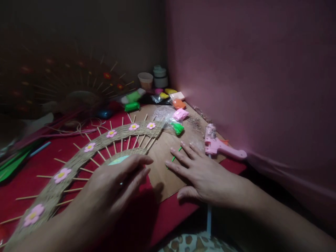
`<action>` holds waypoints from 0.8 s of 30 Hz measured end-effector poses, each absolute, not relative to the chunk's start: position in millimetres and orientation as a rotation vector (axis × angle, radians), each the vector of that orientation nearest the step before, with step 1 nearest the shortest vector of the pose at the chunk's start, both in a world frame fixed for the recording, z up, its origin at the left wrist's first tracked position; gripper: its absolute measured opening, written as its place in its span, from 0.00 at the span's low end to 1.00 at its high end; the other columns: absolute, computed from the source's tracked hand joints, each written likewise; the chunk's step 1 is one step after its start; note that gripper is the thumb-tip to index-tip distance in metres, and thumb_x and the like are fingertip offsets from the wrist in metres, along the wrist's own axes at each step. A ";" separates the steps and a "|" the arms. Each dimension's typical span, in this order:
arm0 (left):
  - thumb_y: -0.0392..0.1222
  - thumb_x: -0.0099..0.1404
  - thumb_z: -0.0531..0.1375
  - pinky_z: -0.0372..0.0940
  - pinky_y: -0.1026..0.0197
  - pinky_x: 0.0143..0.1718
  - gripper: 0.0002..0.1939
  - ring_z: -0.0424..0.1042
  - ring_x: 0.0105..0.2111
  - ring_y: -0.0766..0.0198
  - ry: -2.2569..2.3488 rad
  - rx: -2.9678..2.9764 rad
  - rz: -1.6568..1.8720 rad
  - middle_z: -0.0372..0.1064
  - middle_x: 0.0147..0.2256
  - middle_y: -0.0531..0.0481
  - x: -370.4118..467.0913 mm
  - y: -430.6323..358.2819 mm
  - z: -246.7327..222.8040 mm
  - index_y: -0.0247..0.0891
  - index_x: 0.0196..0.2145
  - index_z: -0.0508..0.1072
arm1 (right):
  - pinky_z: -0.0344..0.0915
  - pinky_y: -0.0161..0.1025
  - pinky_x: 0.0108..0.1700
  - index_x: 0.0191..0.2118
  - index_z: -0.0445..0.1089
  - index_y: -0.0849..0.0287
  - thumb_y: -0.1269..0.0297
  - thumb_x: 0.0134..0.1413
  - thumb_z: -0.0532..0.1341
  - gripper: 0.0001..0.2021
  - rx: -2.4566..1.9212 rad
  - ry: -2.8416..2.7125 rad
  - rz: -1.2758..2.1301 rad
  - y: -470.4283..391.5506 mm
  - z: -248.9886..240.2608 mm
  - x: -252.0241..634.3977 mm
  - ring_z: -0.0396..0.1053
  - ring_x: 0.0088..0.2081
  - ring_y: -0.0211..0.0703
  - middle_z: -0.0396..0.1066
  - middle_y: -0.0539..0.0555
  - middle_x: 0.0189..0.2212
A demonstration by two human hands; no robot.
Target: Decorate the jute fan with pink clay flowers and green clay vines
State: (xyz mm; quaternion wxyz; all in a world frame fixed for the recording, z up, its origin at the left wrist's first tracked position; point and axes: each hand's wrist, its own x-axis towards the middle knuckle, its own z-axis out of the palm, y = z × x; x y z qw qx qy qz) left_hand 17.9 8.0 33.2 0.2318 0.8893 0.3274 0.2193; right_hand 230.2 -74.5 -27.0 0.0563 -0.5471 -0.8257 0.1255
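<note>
My right hand (pixel 201 171) lies palm down on the brown cardboard (pixel 164 180), fingers spread. A thin green strand of modelling clay (pixel 177 157) runs under its fingertips. My left hand (pixel 118 182) hangs over the inner part of a woven twine frame (pixel 72 162), its fingers loosely bent and apart, with nothing visible in them. Thin wooden sticks radiate through the curved twine band. Pink clay flowers (pixel 111 133) with yellow centres sit along that band. Part of a shiny pale disc (pixel 118 160) shows at the frame's centre, mostly hidden by my left hand.
A pink glue gun (pixel 214 143) with a stick rests right of my right hand. Clay packets, including green (pixel 177 128) and pink (pixel 180 114), lie beyond. A cup (pixel 145 81) and a lidded jar (pixel 160 77) stand at the back, beside the pink wall (pixel 252 77).
</note>
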 end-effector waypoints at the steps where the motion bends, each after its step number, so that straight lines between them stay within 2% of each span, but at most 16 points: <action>1: 0.46 0.59 0.55 0.69 0.64 0.26 0.10 0.75 0.25 0.60 0.898 2.440 0.594 0.77 0.30 0.50 21.5 8.4 34.5 0.45 0.33 0.76 | 0.37 0.62 0.62 0.64 0.51 0.54 0.36 0.52 0.49 0.38 -1.643 -2.512 0.361 -70.6 -23.6 230.5 0.31 0.65 0.65 0.42 0.60 0.66; 5: 0.48 0.60 0.53 0.68 0.62 0.29 0.12 0.76 0.29 0.58 0.948 2.446 0.476 0.77 0.32 0.48 25.2 11.8 29.3 0.43 0.35 0.75 | 0.37 0.59 0.64 0.64 0.52 0.54 0.46 0.59 0.51 0.31 -1.670 -2.497 0.186 -62.8 -10.2 242.4 0.30 0.66 0.59 0.40 0.55 0.66; 8: 0.49 0.63 0.52 0.68 0.59 0.32 0.14 0.75 0.32 0.58 0.972 2.464 0.383 0.76 0.34 0.47 21.5 16.4 17.5 0.42 0.38 0.73 | 0.39 0.55 0.64 0.64 0.52 0.61 0.56 0.62 0.51 0.27 -1.737 -2.469 0.111 -65.7 -6.8 253.9 0.30 0.66 0.55 0.41 0.58 0.66; 10: 0.48 0.65 0.50 0.67 0.59 0.34 0.14 0.75 0.33 0.59 0.942 2.466 0.359 0.76 0.35 0.47 20.5 19.3 10.0 0.40 0.39 0.72 | 0.41 0.54 0.64 0.63 0.52 0.65 0.54 0.61 0.51 0.29 -1.760 -2.476 0.139 -68.9 -9.7 255.6 0.33 0.66 0.56 0.43 0.61 0.65; 13: 0.45 0.66 0.49 0.67 0.58 0.35 0.14 0.74 0.35 0.59 0.905 2.456 0.297 0.75 0.36 0.46 22.2 22.0 3.0 0.38 0.40 0.71 | 0.44 0.54 0.64 0.63 0.53 0.63 0.47 0.58 0.51 0.33 -1.724 -2.507 0.161 -71.4 -20.6 247.2 0.36 0.65 0.58 0.43 0.60 0.65; 15: 0.45 0.66 0.48 0.66 0.57 0.34 0.14 0.74 0.34 0.58 0.907 2.458 0.237 0.75 0.36 0.45 23.7 22.7 0.9 0.38 0.41 0.70 | 0.44 0.55 0.63 0.63 0.52 0.61 0.43 0.56 0.50 0.35 -1.683 -2.513 0.140 -70.9 -29.9 237.9 0.35 0.65 0.59 0.43 0.59 0.65; 18: 0.46 0.66 0.47 0.66 0.56 0.32 0.15 0.74 0.32 0.58 0.913 2.461 0.194 0.75 0.34 0.45 23.8 22.4 -0.4 0.38 0.42 0.69 | 0.42 0.55 0.64 0.64 0.49 0.65 0.39 0.55 0.47 0.40 -1.657 -2.516 0.142 -71.3 -41.5 227.3 0.38 0.65 0.57 0.43 0.61 0.65; 21: 0.47 0.66 0.47 0.66 0.56 0.32 0.15 0.74 0.31 0.58 0.917 2.454 0.181 0.75 0.33 0.45 20.9 21.8 -0.1 0.38 0.43 0.68 | 0.42 0.54 0.64 0.64 0.47 0.68 0.36 0.53 0.45 0.43 -1.659 -2.512 0.132 -79.9 -46.7 225.5 0.40 0.65 0.55 0.43 0.62 0.65; 24: 0.47 0.66 0.47 0.67 0.55 0.33 0.15 0.74 0.32 0.58 0.924 2.453 0.168 0.75 0.34 0.45 17.0 21.1 0.9 0.38 0.42 0.69 | 0.43 0.54 0.64 0.64 0.49 0.66 0.36 0.53 0.46 0.42 -1.681 -2.504 0.090 -93.5 -47.3 229.1 0.39 0.65 0.56 0.44 0.60 0.65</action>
